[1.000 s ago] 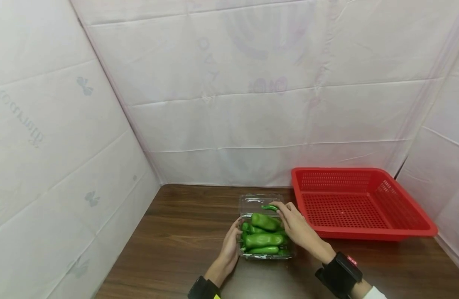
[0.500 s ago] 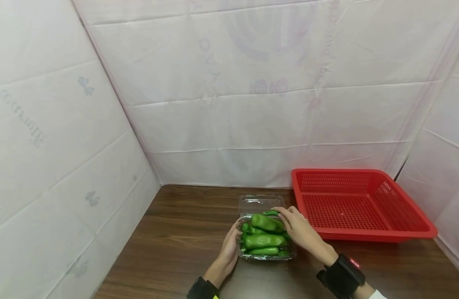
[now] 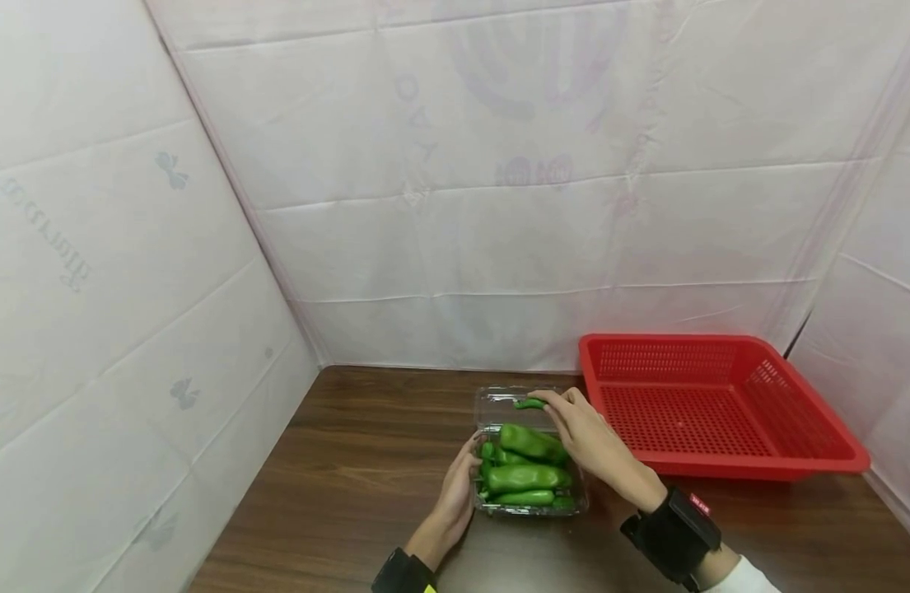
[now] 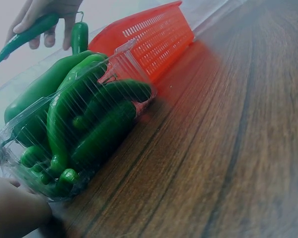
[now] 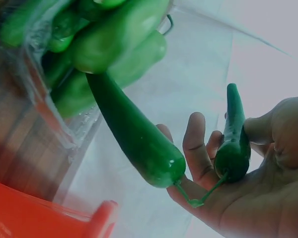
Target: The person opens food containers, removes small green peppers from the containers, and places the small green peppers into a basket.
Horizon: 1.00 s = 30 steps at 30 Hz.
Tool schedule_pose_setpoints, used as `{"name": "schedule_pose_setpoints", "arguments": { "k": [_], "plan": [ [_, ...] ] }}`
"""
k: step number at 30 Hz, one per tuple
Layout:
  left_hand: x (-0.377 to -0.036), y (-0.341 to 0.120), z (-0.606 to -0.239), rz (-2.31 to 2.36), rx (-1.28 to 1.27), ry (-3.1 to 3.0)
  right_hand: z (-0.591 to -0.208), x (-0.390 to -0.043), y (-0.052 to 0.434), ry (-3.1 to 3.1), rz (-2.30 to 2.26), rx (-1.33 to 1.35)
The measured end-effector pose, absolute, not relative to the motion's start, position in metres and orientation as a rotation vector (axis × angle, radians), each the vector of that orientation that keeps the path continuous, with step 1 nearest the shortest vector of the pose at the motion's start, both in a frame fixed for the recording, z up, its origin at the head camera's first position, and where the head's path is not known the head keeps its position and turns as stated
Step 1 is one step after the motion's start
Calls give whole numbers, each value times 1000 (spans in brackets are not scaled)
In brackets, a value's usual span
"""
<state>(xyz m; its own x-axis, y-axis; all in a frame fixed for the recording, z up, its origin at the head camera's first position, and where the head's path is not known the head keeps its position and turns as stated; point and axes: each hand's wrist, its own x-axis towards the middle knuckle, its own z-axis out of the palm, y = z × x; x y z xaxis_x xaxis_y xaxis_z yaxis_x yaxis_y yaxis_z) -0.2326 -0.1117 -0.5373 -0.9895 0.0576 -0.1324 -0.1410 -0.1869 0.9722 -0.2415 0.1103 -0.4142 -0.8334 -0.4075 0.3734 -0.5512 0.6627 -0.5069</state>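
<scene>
My right hand (image 3: 586, 432) pinches a small green chili pepper (image 3: 529, 403) above the far side of a clear plastic box (image 3: 529, 511). A second pepper (image 5: 134, 131) hangs close by, its stem joined to the held one's in the right wrist view. My left hand (image 3: 455, 486) rests along the box's left side with fingers extended, mostly out of frame in its own wrist view. Large green peppers (image 3: 529, 478) and smaller ones fill the box. Its clear lid (image 3: 495, 406) lies open at the back, partly behind the right hand.
A red perforated basket (image 3: 818, 449) with nothing in it stands to the right on the brown wooden table (image 3: 351, 469). White covered walls (image 3: 425, 247) enclose the back and both sides.
My right hand dipped slightly toward the box, then rose and moved away from me with the pepper. The left hand and the box have stayed in place.
</scene>
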Motion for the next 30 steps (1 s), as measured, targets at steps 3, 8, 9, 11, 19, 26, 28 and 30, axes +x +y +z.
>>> {"name": "schedule_pose_setpoints", "arguments": {
  "k": [3,8,9,11,19,26,28,30],
  "plan": [
    [-232,-111,-537,2318,-101,1916,-411,-241,109,-2639,928,789],
    [-232,-111,-536,2308,-105,1913,-408,-240,107,-2600,962,790],
    [-233,-111,-536,2305,-95,1920,-408,-240,107,-2590,975,785],
    [-233,-110,-535,2302,-94,1923,-407,-240,105,-2574,999,775],
    [-232,-112,-535,2301,-101,1929,-410,-238,102,-2520,970,877],
    [-233,-113,-538,2307,-92,1924,-408,-237,99,-2528,1008,827],
    [-234,-113,-539,2315,-89,1919,-406,-237,99,-2523,1014,807],
    [-234,-113,-538,2316,-80,1922,-404,-238,99,-2502,1007,802]
  ]
}}
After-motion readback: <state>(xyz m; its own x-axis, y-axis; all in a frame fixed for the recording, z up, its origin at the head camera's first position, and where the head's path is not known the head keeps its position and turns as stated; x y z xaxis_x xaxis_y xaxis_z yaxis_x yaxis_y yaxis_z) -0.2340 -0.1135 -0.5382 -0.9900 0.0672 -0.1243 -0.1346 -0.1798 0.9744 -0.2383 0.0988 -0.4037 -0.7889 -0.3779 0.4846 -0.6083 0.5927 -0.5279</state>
